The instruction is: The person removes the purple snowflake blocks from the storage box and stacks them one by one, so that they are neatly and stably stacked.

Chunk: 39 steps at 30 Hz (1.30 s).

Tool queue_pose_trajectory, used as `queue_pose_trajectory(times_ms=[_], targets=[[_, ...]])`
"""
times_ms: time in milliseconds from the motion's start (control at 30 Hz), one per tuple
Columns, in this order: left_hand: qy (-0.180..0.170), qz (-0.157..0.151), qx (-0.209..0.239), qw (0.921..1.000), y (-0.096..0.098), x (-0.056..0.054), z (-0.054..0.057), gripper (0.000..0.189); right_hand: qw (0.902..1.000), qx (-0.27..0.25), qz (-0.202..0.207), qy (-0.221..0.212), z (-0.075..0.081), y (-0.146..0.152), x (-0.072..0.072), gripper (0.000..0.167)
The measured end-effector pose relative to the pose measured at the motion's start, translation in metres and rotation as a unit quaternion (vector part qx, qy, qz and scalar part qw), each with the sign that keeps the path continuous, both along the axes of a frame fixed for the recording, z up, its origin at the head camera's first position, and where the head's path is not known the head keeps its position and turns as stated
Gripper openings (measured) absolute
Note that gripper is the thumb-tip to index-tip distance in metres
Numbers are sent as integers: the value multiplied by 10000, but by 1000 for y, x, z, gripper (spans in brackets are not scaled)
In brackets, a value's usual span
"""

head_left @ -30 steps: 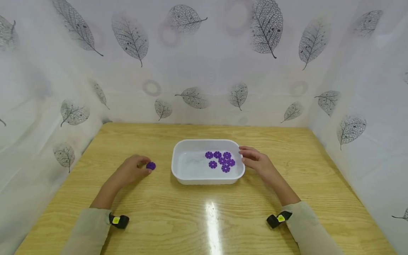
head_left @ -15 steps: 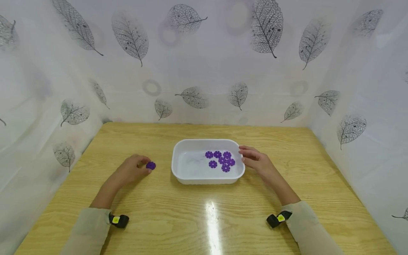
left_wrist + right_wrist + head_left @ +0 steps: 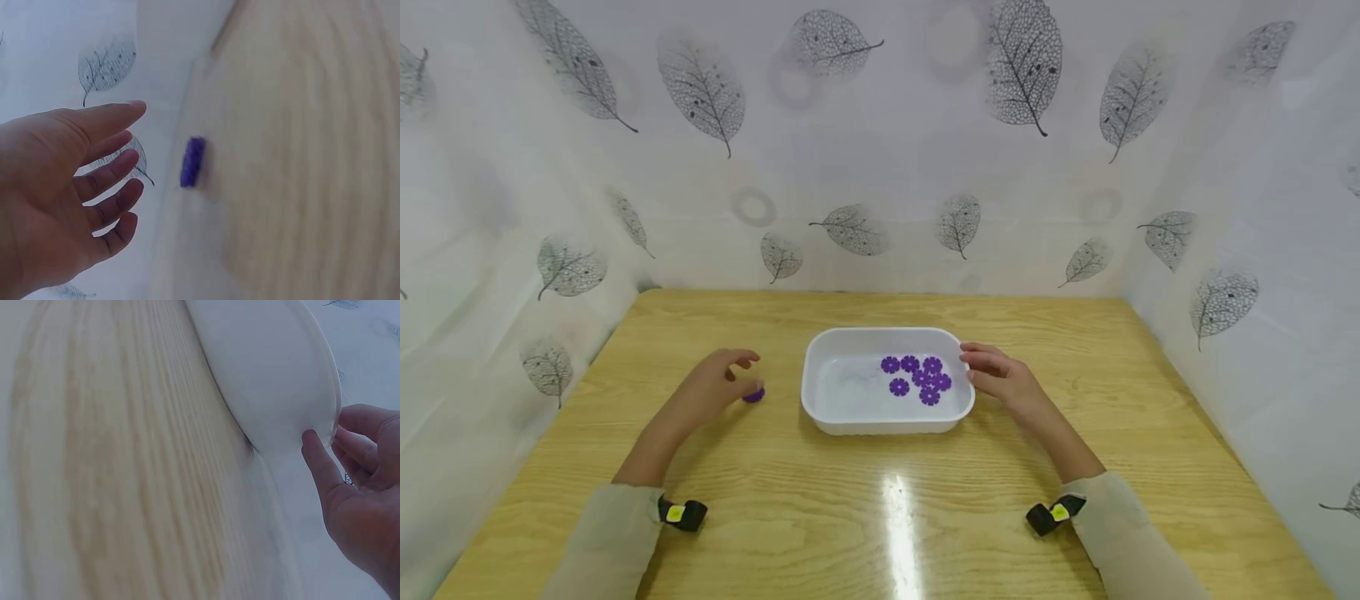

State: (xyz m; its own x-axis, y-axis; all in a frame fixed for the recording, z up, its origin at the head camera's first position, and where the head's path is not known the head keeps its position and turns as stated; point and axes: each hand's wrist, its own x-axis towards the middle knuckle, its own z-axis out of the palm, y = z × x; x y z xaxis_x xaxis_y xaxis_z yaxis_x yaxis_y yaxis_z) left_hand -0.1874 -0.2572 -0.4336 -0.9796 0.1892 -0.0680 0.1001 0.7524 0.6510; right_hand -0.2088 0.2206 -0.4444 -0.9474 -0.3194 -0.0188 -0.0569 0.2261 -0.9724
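In the left wrist view a purple piece [image 3: 193, 162], thick and disc-like, lies flat on the table, apart from my left hand [image 3: 69, 181], whose fingers are spread. Seen from the head, that left hand [image 3: 707, 387] hovers just over the purple piece [image 3: 754, 396], its thumb partly covering it. My right hand [image 3: 1011, 385] holds the right end of a white tray [image 3: 842, 421]. The right wrist view puts the thumb [image 3: 319, 459] on the tray's outer wall [image 3: 275, 375] and the fingertips right at its rim. Several purple notched discs [image 3: 899, 387] lie inside, toward the right.
The wooden table [image 3: 820, 517] carries the tray near its middle. Behind and along both sides hangs a white curtain [image 3: 880, 142] printed with grey leaves. Each wrist wears a black strap, and one black wrist device [image 3: 683, 514] shows at the left sleeve.
The left thumb and fingers have let go of the purple piece and opened apart, rising slightly above it. The right hand and the tray stay as they were.
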Motion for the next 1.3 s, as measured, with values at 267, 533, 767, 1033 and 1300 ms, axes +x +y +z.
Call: queue_pose_trajectory(times_ms=[267, 533, 767, 1033, 1300], targets=[[227, -198, 134, 9995, 38, -12, 24, 50, 10000, 31, 30, 19, 0, 0, 1, 43], [378, -658, 427, 9962, 82, -21, 34, 46, 10000, -43, 47, 9, -1, -1, 0, 42], [196, -873, 287, 9956, 115, -31, 29, 44, 10000, -44, 67, 14, 0, -1, 1, 41], [146, -1156, 87, 9932, 145, -41, 17, 44, 10000, 37, 38, -3, 1, 0, 1, 42], [88, -1511, 223, 9882, 168, -48, 8, 43, 10000, 36, 1, -13, 2, 0, 1, 43]])
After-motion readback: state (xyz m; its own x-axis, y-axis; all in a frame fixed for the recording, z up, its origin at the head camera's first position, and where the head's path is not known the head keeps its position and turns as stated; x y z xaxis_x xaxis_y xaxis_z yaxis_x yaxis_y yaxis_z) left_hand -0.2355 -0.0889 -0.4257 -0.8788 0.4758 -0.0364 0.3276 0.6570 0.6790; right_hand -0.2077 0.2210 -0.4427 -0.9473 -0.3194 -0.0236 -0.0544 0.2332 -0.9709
